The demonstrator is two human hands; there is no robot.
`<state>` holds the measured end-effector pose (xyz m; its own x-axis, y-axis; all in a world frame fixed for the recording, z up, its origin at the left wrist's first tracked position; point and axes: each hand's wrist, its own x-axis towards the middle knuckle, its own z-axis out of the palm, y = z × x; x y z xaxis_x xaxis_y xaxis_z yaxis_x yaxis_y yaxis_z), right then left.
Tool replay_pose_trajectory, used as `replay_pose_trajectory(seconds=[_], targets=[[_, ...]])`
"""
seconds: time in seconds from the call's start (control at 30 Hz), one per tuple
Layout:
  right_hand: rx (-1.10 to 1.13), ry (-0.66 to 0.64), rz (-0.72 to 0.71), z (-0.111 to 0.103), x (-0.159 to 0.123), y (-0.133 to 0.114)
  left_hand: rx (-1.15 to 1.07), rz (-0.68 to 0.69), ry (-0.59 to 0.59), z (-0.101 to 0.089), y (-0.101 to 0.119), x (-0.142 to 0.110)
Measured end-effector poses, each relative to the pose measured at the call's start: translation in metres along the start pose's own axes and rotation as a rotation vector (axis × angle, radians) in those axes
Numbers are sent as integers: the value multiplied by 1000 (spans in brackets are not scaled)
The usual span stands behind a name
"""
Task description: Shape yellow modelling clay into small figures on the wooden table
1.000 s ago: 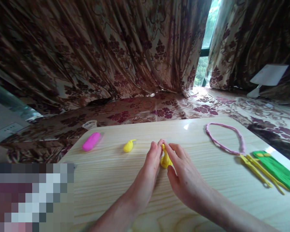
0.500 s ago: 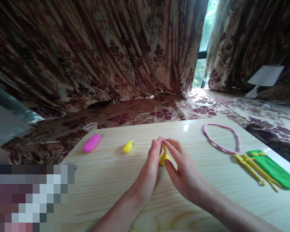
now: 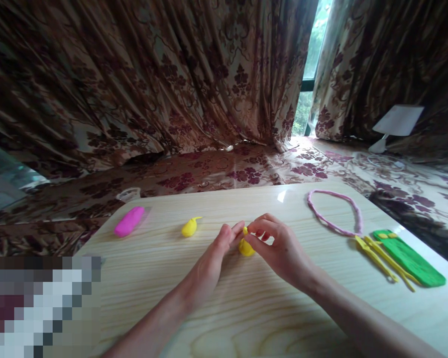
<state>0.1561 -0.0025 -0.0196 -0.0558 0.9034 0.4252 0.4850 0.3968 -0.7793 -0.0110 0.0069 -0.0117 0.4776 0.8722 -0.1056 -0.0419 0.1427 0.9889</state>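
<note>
A yellow lump of modelling clay [image 3: 246, 248] rests on the table between my hands, with a thin stem rising from it. My right hand [image 3: 280, 246] pinches that stem near its tip between thumb and fingers. To the left of the lump is my left hand [image 3: 211, 258], its fingers stretched forward and their tips close to the stem. I cannot tell whether they touch it. Another yellow clay piece [image 3: 189, 228], rounded with a thin pointed tail, lies farther left. Beyond it is a thick bright pink clay roll [image 3: 130, 222].
On the right of the wooden table [image 3: 224, 308] lie a pale pink clay loop [image 3: 332, 194], yellow modelling tools [image 3: 377, 258] and a flat green clay slab [image 3: 410, 261] with small yellow bits. A white lamp [image 3: 397, 120] stands behind, by patterned curtains [image 3: 194, 74].
My palms have parted from around the clay stem. The left hand has drawn away to the left, and the right fingers have closed on the stem. The whole view has shifted slightly.
</note>
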Motion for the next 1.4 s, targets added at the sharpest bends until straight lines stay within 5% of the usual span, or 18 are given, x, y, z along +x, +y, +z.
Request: replay_pose_trajectory(seconds=[0.3, 0.73, 1.17, 1.4], targets=[[83, -168, 8, -6, 0, -1, 704, 376, 20, -7, -16, 11], [27, -338, -14, -20, -2, -13, 853, 437, 46, -2, -15, 7], [-9, -249, -104, -22, -2, -1, 961, 474, 51, 3, -15, 7], [7, -343, -30, -32, 0, -9, 1041, 498, 69, 2, -12, 7]])
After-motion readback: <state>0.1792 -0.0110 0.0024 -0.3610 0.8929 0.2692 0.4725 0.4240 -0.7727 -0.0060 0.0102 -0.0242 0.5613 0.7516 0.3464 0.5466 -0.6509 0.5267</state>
